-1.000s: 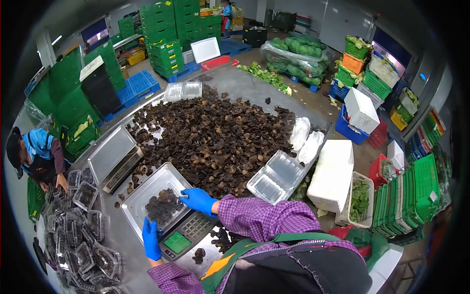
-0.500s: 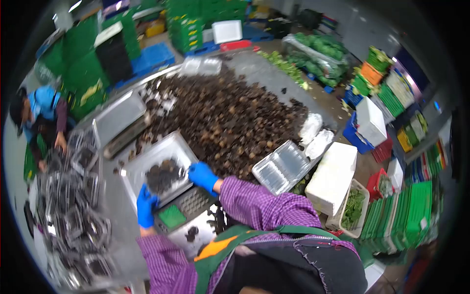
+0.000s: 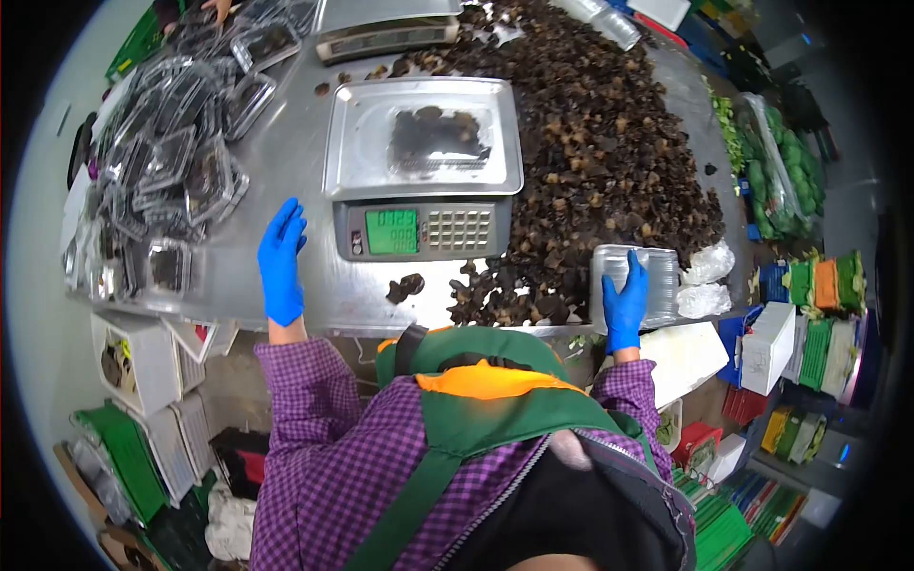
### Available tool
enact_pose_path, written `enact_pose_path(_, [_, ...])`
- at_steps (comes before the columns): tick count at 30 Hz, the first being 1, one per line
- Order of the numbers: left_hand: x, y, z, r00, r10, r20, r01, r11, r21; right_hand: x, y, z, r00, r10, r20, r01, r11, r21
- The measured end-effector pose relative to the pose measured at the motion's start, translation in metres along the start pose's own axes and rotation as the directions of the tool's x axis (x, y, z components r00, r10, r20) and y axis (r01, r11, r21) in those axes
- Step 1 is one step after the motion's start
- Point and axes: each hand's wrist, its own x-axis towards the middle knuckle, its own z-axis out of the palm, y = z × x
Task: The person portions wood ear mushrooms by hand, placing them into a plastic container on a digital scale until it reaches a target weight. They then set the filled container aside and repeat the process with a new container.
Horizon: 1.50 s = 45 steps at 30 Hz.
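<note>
My left hand point(image 3: 282, 266), in a blue glove, is raised left of the scale's keypad with fingers up and nothing in it. My right hand point(image 3: 625, 303), also gloved in blue, lies on a stack of clear plastic trays point(image 3: 664, 269), thumb and fingers apart. Between my hands stands a digital scale point(image 3: 428, 228) with a lit green display. On its metal pan point(image 3: 357, 143) rests a clear container point(image 3: 440, 143) of dark mushroom-like pieces. A large heap of the same brown pieces point(image 3: 600, 143) spreads behind and right of the scale.
Many filled clear containers point(image 3: 181, 157) are piled at the left. A second scale point(image 3: 388, 38) stands at the back. Another person's hand point(image 3: 219, 9) shows at the top left. Wrapped white bundles point(image 3: 706, 263) lie right of the trays. Crates point(image 3: 119, 457) stand below the table edge.
Both hands have left the scale pan, where the container now sits flat. My right hand has moved right onto the tray stack, my left hand to the left. The view has turned.
</note>
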Motion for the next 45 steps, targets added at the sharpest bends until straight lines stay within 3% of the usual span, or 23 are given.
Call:
enact_pose_path(1, [-0.002,0.0,-0.001,1.0,-0.015,-0.018,0.015,1.0,0.011,-0.02,0.019,0.008,1.0,-0.006,0.024,0.006,1.0,0.009])
enact_pose_path(2, [0.0,0.002,0.001,1.0,0.0,0.004,0.0,1.0,-0.005,-0.041,0.044,0.025,0.965,0.156,0.212,-0.183,0.976,0.114])
enact_pose_path(3, [0.003,0.004,0.005,0.999,0.021,0.028,-0.021,0.999,-0.025,-0.052,0.055,0.036,0.87,0.286,0.401,-0.379,0.909,0.175])
enact_pose_path(6, [0.007,0.018,0.024,0.996,0.067,0.051,-0.063,0.995,-0.073,-0.047,0.035,0.023,0.908,0.23,0.35,-0.251,0.968,0.015])
enact_pose_path(7, [0.009,0.017,0.028,0.997,0.065,0.051,-0.062,0.996,-0.07,-0.043,0.033,0.022,0.898,0.272,0.346,-0.336,0.931,0.14])
enact_pose_path(8, [0.013,0.017,0.032,0.992,0.091,0.082,-0.088,0.995,-0.048,-0.04,0.03,0.019,0.897,0.276,0.346,-0.34,0.93,0.141])
enact_pose_path(10, [0.016,0.017,0.041,0.986,0.118,0.116,-0.115,0.993,-0.031,-0.03,0.023,0.005,0.807,0.389,0.444,-0.475,0.874,0.097])
enact_pose_path(15, [0.019,0.019,0.052,0.98,0.145,0.134,-0.139,0.989,-0.057,-0.039,0.047,0.009,0.814,0.413,0.409,-0.525,0.824,0.213])
enact_pose_path(18, [0.024,0.018,0.05,0.98,0.144,0.138,-0.141,0.99,-0.031,-0.032,0.045,-0.009,0.803,0.447,0.394,-0.583,0.729,0.36])
enact_pose_path(20, [0.026,0.021,0.048,0.981,0.143,0.134,-0.145,0.989,0.002,-0.02,0.049,-0.026,0.86,0.428,0.278,-0.51,0.737,0.443])
enact_pose_path(22, [0.036,0.023,0.062,0.971,0.182,0.156,-0.183,0.983,-0.008,-0.004,0.036,-0.051,0.845,0.487,0.222,-0.534,0.733,0.422])
enact_pose_path(26, [0.045,0.031,0.08,0.979,0.107,0.174,-0.106,0.994,-0.02,0.025,0.012,-0.082,0.875,0.484,-0.009,-0.407,0.745,0.529])
enact_pose_path(31, [0.052,0.04,0.092,0.93,0.255,0.265,-0.248,0.967,-0.059,0.032,-0.018,-0.082,0.916,0.394,-0.08,-0.261,0.734,0.627])
enact_pose_path(38, [0.092,0.03,0.109,0.953,0.198,0.23,-0.194,0.98,-0.038,0.035,-0.031,-0.068,0.959,0.259,-0.116,-0.144,0.796,0.588])
enact_pose_path(39, [0.117,0.008,0.118,0.934,0.3,0.194,-0.313,0.949,0.038,0.036,-0.034,-0.068,0.962,0.244,-0.126,-0.122,0.791,0.6])
enact_pose_path(40, [0.144,-0.01,0.123,0.927,0.313,0.206,-0.363,0.886,0.289,0.036,-0.037,-0.068,0.97,0.217,-0.113,-0.117,0.816,0.566])
enact_pose_path(41, [0.149,-0.009,0.133,0.944,0.225,0.24,-0.295,0.902,0.316,0.037,-0.04,-0.066,0.977,0.185,-0.101,-0.102,0.834,0.543])
enact_pose_path(42, [0.149,-0.006,0.143,0.928,0.253,0.273,-0.364,0.767,0.528,0.037,-0.042,-0.061,0.984,0.15,-0.097,-0.075,0.839,0.538])
enact_pose_path(43, [0.149,-0.024,0.155,0.911,0.371,0.182,-0.413,0.829,0.376,0.036,-0.047,-0.056,0.986,0.128,-0.102,-0.057,0.849,0.525])
enact_pose_path(44, [0.174,-0.05,0.163,0.905,0.224,0.361,-0.34,0.892,0.299,0.038,-0.063,-0.062,0.994,0.068,-0.084,-0.019,0.872,0.488])
enact_pose_path(45, [0.157,-0.027,0.166,0.849,0.336,0.407,-0.425,0.893,0.15,0.035,-0.062,-0.057,0.997,0.049,-0.06,-0.015,0.885,0.465])
